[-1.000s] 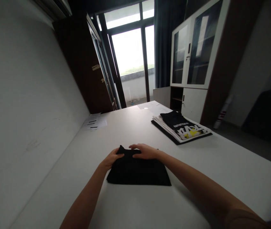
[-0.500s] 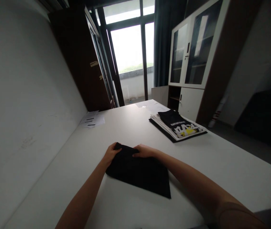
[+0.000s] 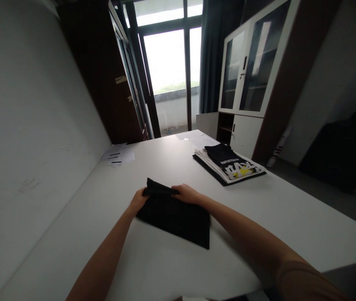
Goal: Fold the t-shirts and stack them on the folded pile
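Observation:
A folded black garment (image 3: 174, 217) lies on the white table in front of me; its exact kind does not show. My left hand (image 3: 138, 201) grips its far left corner, the thumb on top. Closed on the far edge, right of the middle, is my right hand (image 3: 185, 194). Between the two hands a strip of the cloth stands up in a raised fold. The near edge of the garment rests on the table, its near right corner pointing toward me.
Farther right on the table (image 3: 290, 217) is a stack of folded shirts (image 3: 224, 165), a black printed one on top. Paper sheets (image 3: 118, 155) lie along the wall at the left, another sheet (image 3: 193, 136) at the far end. A glass-door cabinet (image 3: 243, 77) stands beyond.
The far edge of the black garment has been lifted into a raised fold between my hands. The garment and both hands have shifted slightly left in view.

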Tool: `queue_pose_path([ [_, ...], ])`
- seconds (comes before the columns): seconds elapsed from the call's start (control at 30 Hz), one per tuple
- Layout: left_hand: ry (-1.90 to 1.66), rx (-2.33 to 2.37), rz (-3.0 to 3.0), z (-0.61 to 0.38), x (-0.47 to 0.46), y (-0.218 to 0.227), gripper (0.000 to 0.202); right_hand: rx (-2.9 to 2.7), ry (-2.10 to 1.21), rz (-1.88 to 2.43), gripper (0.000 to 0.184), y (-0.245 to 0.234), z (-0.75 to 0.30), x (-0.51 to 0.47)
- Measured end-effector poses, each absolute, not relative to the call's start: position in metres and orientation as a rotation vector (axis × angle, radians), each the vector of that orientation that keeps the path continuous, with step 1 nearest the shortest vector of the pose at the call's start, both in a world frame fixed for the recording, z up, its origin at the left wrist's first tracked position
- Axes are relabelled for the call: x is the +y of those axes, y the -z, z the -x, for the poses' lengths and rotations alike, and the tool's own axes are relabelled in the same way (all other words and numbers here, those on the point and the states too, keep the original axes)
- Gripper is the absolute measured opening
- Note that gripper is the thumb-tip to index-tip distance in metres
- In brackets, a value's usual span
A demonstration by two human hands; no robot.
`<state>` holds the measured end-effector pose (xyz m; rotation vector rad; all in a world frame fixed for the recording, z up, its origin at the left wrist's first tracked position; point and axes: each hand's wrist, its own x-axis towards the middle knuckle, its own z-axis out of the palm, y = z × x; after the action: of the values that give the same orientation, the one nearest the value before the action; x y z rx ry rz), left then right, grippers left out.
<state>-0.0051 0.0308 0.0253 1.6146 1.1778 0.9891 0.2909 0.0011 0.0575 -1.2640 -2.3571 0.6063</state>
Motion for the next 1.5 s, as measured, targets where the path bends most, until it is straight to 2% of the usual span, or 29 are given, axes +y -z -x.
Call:
queue_pose_path([
  [0.13, -1.005, 1.284, -1.558, 0.008, 0.035, -0.021, 0.041, -2.182, -0.863, 1.04, 0.05, -0.057, -0.29, -0.003],
  [0.17, -0.997, 1.303, -1.536, 0.009, 0.035, -0.021, 0.045, -2.144, -0.906, 0.992, 0.052, -0.057, -0.29, -0.004],
  [0.23, -0.98, 1.318, -1.5, 0.01, 0.035, -0.02, 0.052, -2.129, -0.991, 0.917, 0.046, -0.057, -0.291, -0.003],
  [0.33, -0.977, 1.309, -1.473, 0.009, 0.034, -0.02, 0.055, -2.269, -1.196, 0.829, 0.023, -0.056, -0.294, 0.0],
  [0.37, -0.978, 1.301, -1.473, 0.008, 0.033, -0.021, 0.055, -2.328, -1.28, 0.79, 0.021, -0.056, -0.294, 0.0],
  [0.5, -0.988, 1.216, -1.495, 0.002, 0.029, -0.024, 0.055, -2.36, -1.408, 0.684, 0.038, -0.051, -0.286, -0.003],
  [0.57, -1.017, 1.147, -1.539, 0.0, 0.026, -0.026, 0.053, -2.307, -1.33, 0.699, 0.045, -0.048, -0.279, -0.006],
  [0.7, -1.079, 1.116, -1.626, -0.001, 0.024, -0.031, 0.048, -2.256, -1.094, 0.77, 0.048, -0.045, -0.269, -0.01],
  [0.87, -1.147, 1.087, -1.59, 0.006, 0.028, -0.025, 0.049, -2.355, -0.84, 0.768, 0.055, -0.061, -0.275, -0.01],
  [1.13, -1.049, 0.948, -1.52, 0.012, 0.026, -0.021, 0.057, -2.528, -0.594, 0.86, 0.058, -0.102, -0.291, -0.015],
  [1.5, -1.068, 0.995, -1.501, 0.004, 0.027, -0.007, 0.06, -2.51, -0.175, 1.153, 0.055, -0.19, -0.365, -0.009],
])
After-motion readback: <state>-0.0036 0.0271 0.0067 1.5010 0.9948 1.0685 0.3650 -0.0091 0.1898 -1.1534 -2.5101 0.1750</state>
